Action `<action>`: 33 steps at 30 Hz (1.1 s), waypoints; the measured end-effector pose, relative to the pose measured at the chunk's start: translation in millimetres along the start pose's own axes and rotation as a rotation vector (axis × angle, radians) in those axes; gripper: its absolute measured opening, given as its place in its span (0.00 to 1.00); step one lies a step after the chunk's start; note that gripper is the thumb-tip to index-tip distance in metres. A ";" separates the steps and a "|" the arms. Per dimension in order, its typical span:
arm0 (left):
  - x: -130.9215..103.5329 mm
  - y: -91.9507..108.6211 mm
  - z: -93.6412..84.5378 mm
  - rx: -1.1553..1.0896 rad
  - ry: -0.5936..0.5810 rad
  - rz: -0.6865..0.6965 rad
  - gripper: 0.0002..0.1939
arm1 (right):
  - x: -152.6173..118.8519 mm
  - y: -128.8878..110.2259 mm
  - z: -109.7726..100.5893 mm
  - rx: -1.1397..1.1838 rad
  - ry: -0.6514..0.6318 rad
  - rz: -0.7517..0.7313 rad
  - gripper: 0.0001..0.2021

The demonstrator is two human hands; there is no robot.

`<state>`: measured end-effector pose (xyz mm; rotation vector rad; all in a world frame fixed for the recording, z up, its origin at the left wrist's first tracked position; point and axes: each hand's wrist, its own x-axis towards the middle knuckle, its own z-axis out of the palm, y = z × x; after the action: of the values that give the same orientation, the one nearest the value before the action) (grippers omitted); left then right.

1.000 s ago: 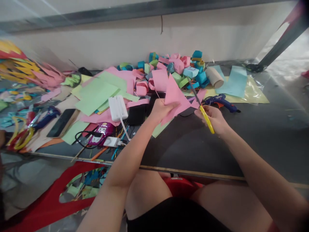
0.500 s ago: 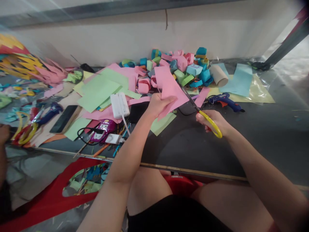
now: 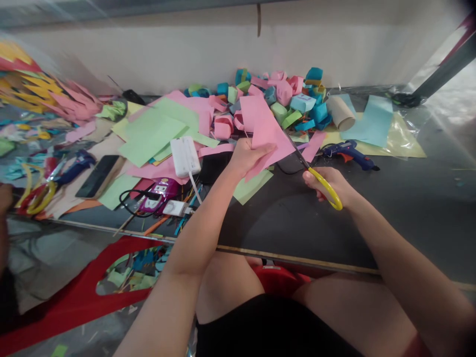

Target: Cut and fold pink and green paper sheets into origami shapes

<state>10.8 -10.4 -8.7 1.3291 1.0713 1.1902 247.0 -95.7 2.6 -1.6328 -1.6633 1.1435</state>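
Observation:
A sheet of pink paper (image 3: pixel 270 130) is pinched in my left hand (image 3: pixel 250 156), thumb on top and fingers beneath. My right hand (image 3: pixel 327 184) grips a pair of scissors by its yellow handles (image 3: pixel 326 186). The scissors' dark blades point up and left, against the right edge of the pink sheet; how far they are apart I cannot make out. Below the sheet lies a piece of light green paper (image 3: pixel 253 187) on the dark table (image 3: pixel 297 223). Behind it rises a pile of folded paper loops (image 3: pixel 284 91) in pink, blue and green.
A blue glue gun (image 3: pixel 351 153) and a cardboard tube (image 3: pixel 340 113) lie to the right. Leftward are green sheets (image 3: pixel 154 131), a white power bank (image 3: pixel 185 157), a phone (image 3: pixel 99 176) and more scissors (image 3: pixel 42 198). Another person's hand (image 3: pixel 5 198) shows at the far left edge.
The view has shifted slightly. My left hand still holds the pink sheet, and the scissors stay at its right edge with little visible movement.

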 end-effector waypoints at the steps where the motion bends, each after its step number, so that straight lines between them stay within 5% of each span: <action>1: -0.2 -0.3 -0.1 0.002 -0.010 0.000 0.19 | 0.1 -0.1 -0.1 -0.005 0.000 0.007 0.40; 16: -1.6 0.9 -0.9 0.000 -0.057 0.043 0.21 | 0.6 -0.4 0.8 0.032 0.027 0.061 0.37; 26: -9.6 16.9 5.2 -0.088 -0.002 -0.110 0.13 | -1.3 -1.8 0.4 0.046 0.043 0.062 0.38; 33: -9.5 16.1 4.0 -0.069 -0.044 -0.099 0.13 | -1.1 -1.7 2.3 0.031 0.073 0.050 0.37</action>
<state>13.5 -21.8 6.4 1.2302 1.0432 1.1099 244.3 -97.0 3.2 -1.6853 -1.5595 1.1144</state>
